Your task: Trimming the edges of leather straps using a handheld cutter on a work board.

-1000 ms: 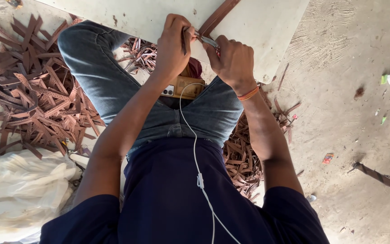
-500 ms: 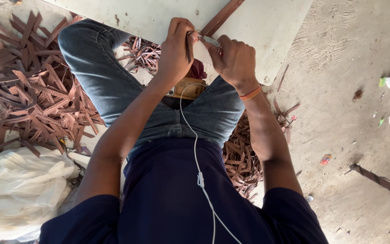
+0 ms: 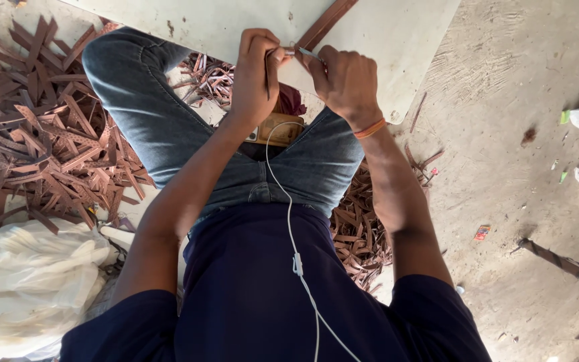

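While both hands pinch a long brown leather strip [image 3: 323,27] on the pale flat board [image 3: 397,53], person sits cross-legged.
Left hand [image 3: 257,74] clenched on strip end, right hand [image 3: 346,80] grasping small metal blade [image 3: 303,51]; judged best: keep strip taut, blade shallow. Brown offcut pile [image 3: 48,147] on dusty concrete floor [image 3: 504,167], white sack [image 3: 28,281] near.

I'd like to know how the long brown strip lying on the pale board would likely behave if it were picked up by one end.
The brown strip looks thin and flat like the cut scraps heaped nearby, so it is probably light and would likely droop rather than stay stiff. Being flat, it seems unlikely to roll on the board.
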